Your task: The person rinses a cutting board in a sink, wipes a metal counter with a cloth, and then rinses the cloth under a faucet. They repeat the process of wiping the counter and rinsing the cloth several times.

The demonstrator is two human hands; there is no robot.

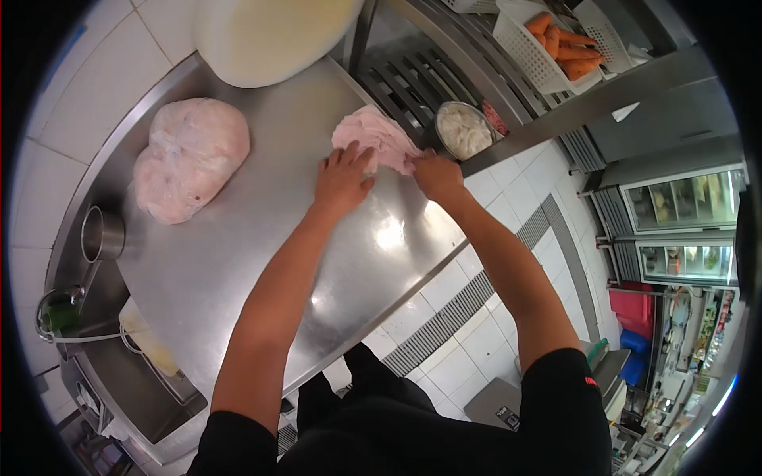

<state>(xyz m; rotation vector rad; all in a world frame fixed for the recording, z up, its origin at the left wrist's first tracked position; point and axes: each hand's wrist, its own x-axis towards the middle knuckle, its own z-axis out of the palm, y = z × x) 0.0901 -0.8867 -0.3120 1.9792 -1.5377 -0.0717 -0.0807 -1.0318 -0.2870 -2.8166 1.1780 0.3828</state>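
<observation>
A crumpled pink cloth (373, 133) lies on the steel table (278, 198) near its far right end. My left hand (343, 178) rests on the cloth's near left part with fingers spread. At the cloth's right end, my right hand (438, 176) has its fingers closed on the edge. To the left sits a large clear plastic bag of pale pink contents (190, 159). Just beyond my right hand is a round metal container (464, 131) filled with whitish pieces.
A large pale rounded object (274, 40) stands at the table's far end. White basket (528, 59) with carrots (565, 49) is on the slatted rack, upper right. A metal pot (103, 235) sits by the sink (151, 404) at left. Glass-door fridges (683, 198) stand across the tiled floor.
</observation>
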